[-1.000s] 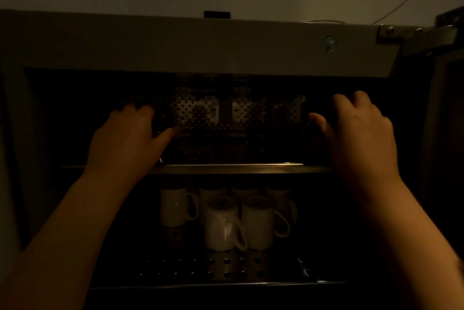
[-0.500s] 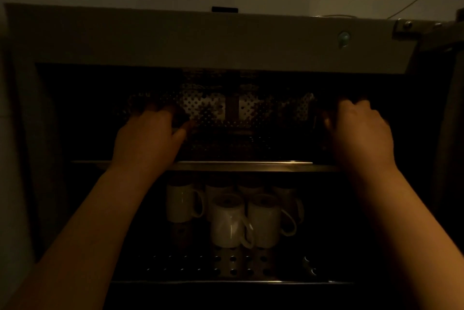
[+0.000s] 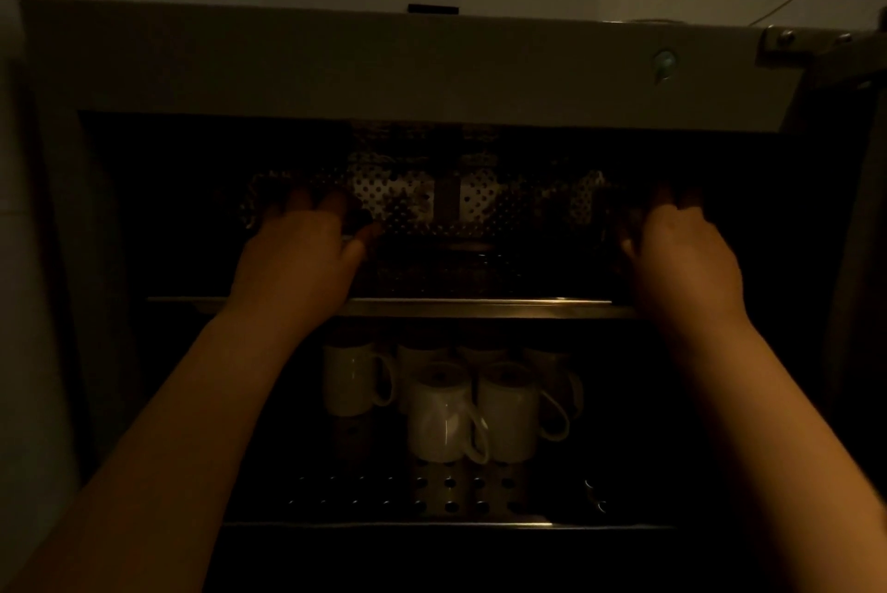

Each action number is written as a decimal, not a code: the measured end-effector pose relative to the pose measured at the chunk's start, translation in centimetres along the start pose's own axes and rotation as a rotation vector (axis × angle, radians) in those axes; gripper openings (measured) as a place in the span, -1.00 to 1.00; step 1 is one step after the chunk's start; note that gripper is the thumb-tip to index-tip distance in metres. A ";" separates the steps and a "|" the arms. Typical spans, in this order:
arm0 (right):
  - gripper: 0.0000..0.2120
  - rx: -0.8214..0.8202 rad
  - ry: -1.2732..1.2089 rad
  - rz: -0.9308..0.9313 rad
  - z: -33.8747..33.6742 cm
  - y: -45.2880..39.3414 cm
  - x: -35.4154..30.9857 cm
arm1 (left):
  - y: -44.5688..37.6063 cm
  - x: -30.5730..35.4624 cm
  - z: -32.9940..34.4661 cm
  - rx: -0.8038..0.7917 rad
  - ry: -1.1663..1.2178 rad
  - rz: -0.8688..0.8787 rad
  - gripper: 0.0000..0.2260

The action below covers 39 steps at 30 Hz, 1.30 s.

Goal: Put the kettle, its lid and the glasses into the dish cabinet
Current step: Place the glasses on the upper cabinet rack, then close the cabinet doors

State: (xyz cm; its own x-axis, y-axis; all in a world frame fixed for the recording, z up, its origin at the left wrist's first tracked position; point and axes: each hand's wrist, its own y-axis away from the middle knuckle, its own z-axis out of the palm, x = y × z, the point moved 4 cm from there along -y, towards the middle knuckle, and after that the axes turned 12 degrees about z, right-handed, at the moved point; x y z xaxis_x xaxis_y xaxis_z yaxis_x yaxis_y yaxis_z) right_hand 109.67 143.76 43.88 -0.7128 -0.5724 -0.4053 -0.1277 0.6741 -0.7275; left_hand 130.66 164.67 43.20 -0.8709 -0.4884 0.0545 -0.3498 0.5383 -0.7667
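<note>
Very dim scene. Both hands are inside the upper compartment of the dish cabinet, which fills the middle of the frame. The left hand sits left of centre and the right hand right of centre, both above the upper shelf. Fingers of each reach into the dark; we cannot tell whether either grip is wide, narrow or holding a glass. Kettle, lid and glasses: none can be made out; something dark may sit at each hand. White mugs stand on the lower shelf, lower centre. We judge this a placing step: set pieces down level on the perforated shelf, well back from its front edge, and release only once they stand steady
</note>
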 end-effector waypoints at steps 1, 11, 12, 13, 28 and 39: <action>-0.55 0.005 -0.013 0.005 0.1 0.1 0.1 | 0.0 0.0 0.0 -0.004 0.007 -0.001 -0.52; -0.49 0.048 -0.089 0.018 0.0 2.8 0.4 | 2.2 1.0 0.4 0.033 0.024 0.037 -0.49; -0.50 0.059 -0.102 0.018 -0.1 3.6 0.4 | 2.7 1.2 0.4 0.033 0.000 0.066 -0.47; -0.51 0.071 -0.109 0.012 0.0 4.5 0.4 | 3.1 1.4 0.5 0.035 -0.026 0.097 -0.45; -0.44 -0.098 -0.058 -0.032 -2.8 13.2 3.5 | 10.3 6.2 1.7 -0.035 -0.024 0.230 -0.36; -0.48 0.020 0.147 0.035 -15.3 19.0 13.6 | 16.1 23.1 1.7 -0.045 0.435 0.463 -0.40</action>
State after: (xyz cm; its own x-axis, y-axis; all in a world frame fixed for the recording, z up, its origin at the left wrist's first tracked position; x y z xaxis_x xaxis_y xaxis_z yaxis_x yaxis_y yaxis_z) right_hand 87.02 155.91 33.00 -0.8103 -0.4731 -0.3458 -0.0886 0.6822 -0.7257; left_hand 105.45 160.88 31.05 -0.9926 0.1205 -0.0135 0.0902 0.6596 -0.7462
